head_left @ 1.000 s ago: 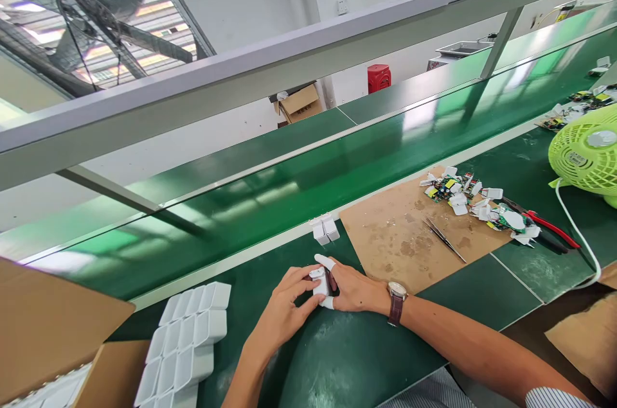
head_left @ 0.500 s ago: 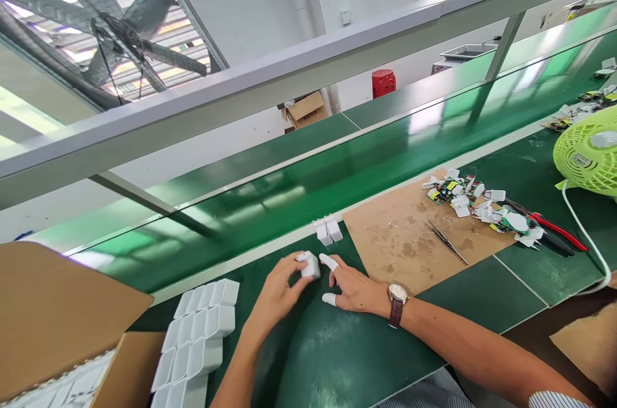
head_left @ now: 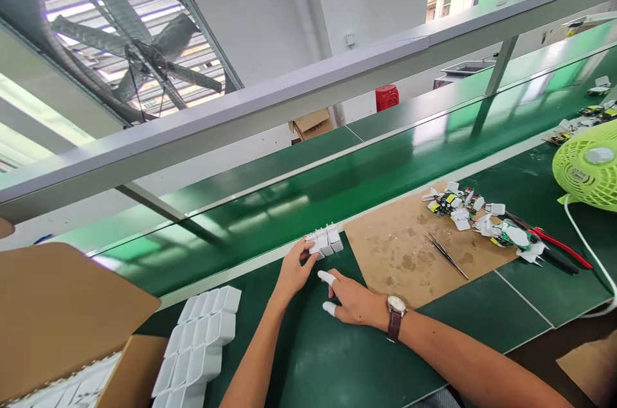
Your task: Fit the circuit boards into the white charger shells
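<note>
My left hand point(head_left: 295, 268) pinches a small white plastic adapter point(head_left: 315, 248) at the bench's back strip. Right up against that piece stand two like white adapters point(head_left: 331, 242), their metal prongs pointing away from me. My right hand point(head_left: 355, 295) hovers a little nearer, thumb and index finger apart with nothing between them. White finger cots cover those two fingertips. To the left, several open white plastic housings point(head_left: 205, 331) stand in close rows. Beside them is an open cardboard box point(head_left: 132, 366) with more white parts inside.
A brown cardboard sheet point(head_left: 385, 247) carries tweezers point(head_left: 447, 256). Circuit boards with white parts point(head_left: 482, 215) and red-and-black pliers point(head_left: 554, 234) lie at its right. A green fan point(head_left: 588, 167) with a white cable stands further right. A raised rail point(head_left: 289, 96) crosses behind the green bench.
My left hand has carried the white adapter up and away, setting it against the two standing ones. My right hand keeps nearly the same place. The view has tilted slightly upward.
</note>
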The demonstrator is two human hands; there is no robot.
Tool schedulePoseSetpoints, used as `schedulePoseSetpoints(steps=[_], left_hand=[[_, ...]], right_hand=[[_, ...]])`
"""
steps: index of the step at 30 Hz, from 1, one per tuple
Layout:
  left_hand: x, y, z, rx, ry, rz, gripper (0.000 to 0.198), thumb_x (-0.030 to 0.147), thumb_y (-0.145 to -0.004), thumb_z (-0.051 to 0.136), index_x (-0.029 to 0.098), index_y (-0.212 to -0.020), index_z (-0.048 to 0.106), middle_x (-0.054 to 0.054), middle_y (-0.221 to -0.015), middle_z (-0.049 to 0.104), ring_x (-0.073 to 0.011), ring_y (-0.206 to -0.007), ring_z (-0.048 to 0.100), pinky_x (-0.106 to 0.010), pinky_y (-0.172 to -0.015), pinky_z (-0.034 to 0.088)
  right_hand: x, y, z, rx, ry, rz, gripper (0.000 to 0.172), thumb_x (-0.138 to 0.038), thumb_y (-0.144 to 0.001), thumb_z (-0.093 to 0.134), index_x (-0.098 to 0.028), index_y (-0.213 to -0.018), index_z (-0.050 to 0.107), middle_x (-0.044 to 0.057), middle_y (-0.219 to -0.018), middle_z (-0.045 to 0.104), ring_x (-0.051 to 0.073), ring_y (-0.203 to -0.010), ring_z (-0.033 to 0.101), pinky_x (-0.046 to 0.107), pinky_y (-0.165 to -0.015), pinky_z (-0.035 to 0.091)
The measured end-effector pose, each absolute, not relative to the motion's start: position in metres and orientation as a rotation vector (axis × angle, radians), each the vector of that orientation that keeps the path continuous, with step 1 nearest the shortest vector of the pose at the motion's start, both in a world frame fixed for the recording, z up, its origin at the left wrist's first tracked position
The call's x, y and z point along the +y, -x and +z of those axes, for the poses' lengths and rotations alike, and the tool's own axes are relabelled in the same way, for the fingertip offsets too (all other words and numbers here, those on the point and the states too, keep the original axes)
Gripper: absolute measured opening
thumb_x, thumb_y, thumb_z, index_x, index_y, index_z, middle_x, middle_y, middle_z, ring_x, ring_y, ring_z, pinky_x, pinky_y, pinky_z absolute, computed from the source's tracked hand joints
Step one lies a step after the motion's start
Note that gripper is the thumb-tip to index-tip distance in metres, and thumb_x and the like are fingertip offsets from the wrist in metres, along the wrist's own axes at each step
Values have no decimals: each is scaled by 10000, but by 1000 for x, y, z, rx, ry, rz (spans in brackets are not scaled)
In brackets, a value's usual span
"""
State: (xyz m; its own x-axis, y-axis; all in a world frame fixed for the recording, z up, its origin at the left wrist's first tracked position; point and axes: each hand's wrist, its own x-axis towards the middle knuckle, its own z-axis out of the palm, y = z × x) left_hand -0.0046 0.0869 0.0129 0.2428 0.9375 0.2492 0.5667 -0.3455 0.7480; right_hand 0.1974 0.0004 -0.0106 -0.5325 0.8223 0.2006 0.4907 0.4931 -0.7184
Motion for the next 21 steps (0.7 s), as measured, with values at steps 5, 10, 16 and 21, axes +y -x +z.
schedulePoseSetpoints(steps=[5,10,16,21], left_hand=[[50,27,36,1413,-2011,917,485,391,-909,665,277,-1377,601,-108,-1548,541,-242,-1225,678,-408,-985,608],[5,107,93,1894,-2124,1135,433,487,-912,662,254,-1278,661,-112,-1471,611,-299,-1259,648,-483,-1027,568],[-43,188,100,2386,-2278,901,386,549,-923,609,209,-1035,752,-149,-1316,677,-357,-1213,634,-551,-1021,536],[-54,179,56,2381,-2572,455,295,391,-935,579,193,-815,762,-188,-1313,666,-428,-1319,539,-570,-944,551]], right_hand=[[0,-202,-14,-2231,970,799,573,-188,-909,614,-193,-1452,431,86,-1137,556,179,-759,577,353,-734,571],[2,-204,-24,-2209,818,755,569,-165,-950,530,-210,-1494,369,115,-1202,542,219,-890,621,399,-818,601],[3,-204,-23,-2233,802,733,490,-170,-972,500,-211,-1455,426,127,-1240,547,208,-851,621,400,-796,607],[4,-204,-18,-2227,855,783,465,-177,-956,538,-195,-1416,471,107,-1185,565,181,-793,597,357,-764,589]])
